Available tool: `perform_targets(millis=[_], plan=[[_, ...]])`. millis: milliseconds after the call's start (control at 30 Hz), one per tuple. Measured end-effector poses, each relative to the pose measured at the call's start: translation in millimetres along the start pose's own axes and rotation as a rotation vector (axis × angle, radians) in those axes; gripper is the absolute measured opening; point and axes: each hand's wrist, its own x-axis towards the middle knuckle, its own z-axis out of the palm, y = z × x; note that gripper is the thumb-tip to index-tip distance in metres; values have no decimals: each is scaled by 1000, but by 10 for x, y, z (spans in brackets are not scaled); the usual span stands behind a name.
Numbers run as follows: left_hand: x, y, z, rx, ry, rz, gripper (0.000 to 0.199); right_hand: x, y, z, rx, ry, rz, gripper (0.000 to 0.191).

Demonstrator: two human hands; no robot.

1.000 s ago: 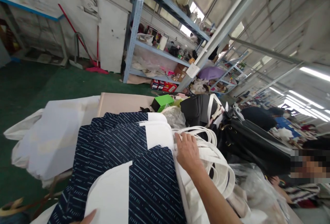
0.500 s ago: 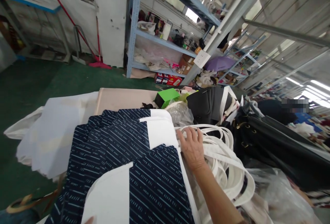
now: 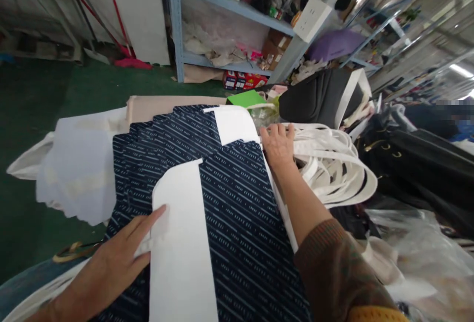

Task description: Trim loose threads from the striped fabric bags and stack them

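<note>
Two hands at an overlapping stack of navy printed panels [image 3: 244, 213], which lies in front of the wearer and fans out toward the far side. The left hand [image 3: 111, 260] lays its index finger over the edge of a long white piece [image 3: 181, 248] resting on the stack, the thumb beside that edge; whether this grip pinches the piece or merely steadies it cannot be determined. The right hand [image 3: 278, 146] lies at the stack's right border, against a looped heap of white straps [image 3: 333, 164]; its fingertips are bent downward, and whether its grip closes on any strap is not shown. A shorter white piece [image 3: 237, 123] lies near the far end.

Likely faults: the layers are only loosely overlapped, so a sideways push from either hand could skew the stack. Light contact by the left index finger might let the long white piece slide or crease. The strap loops overlap one another, so a pull on one could tangle others or drag them over the panels. Crumpled clear plastic [image 3: 425, 248], near the right sleeve [image 3: 333, 262], could snag on it.
</note>
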Motion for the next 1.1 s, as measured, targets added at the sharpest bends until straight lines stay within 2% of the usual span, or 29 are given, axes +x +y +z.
perform_targets(millis=[67, 133, 267, 333, 400, 467, 500, 567, 633, 667, 733, 800, 867, 967, 1100], plan=[[244, 99, -99, -9, -17, 0, 65, 66, 15, 60, 28, -47, 17, 36], [376, 156, -142, -22, -62, -1, 68, 67, 7, 85, 56, -83, 42, 42], [337, 183, -177, -45, -131, -5, 68, 7, 31, -22, 125, -173, 16, 44], [282, 191, -201, -43, -142, -18, 68, -2, 103, -174, 171, -232, -48, 44], [259, 204, -231, -41, -155, -26, 70, -26, 176, -409, 211, -272, -95, 58], [268, 218, -265, -44, -173, -20, 71, -137, 177, -729, 267, -251, -89, 72], [278, 223, -281, -48, -182, -13, 72, -250, 129, -913, 306, -211, -68, 75], [293, 228, -313, -50, -186, 4, 74, -619, -76, -1292, 356, -113, -27, 67], [289, 221, -341, -45, -175, 26, 75, -1155, -392, -1625, 448, 74, 94, 50], [276, 214, -352, -40, -165, 38, 76, -1459, -565, -1753, 468, 124, 149, 47], [226, 196, -365, -26, -135, 60, 75, -2052, -887, -1912, 454, 93, 231, 43], [141, 183, -355, -5, -86, 71, 70, -2535, -1128, -1934, 412, 25, 297, 43], [29, 190, -308, 17, -26, 88, 61, -2861, -1273, -1829, 386, -36, 399, 48], [-150, 254, -160, 56, 66, 131, 55, -3132, -1382, -1486, 430, -109, 485, 55], [-300, 396, 105, 152, 152, 221, 80, -3352, -1493, -982, 517, -86, 506, 54]])
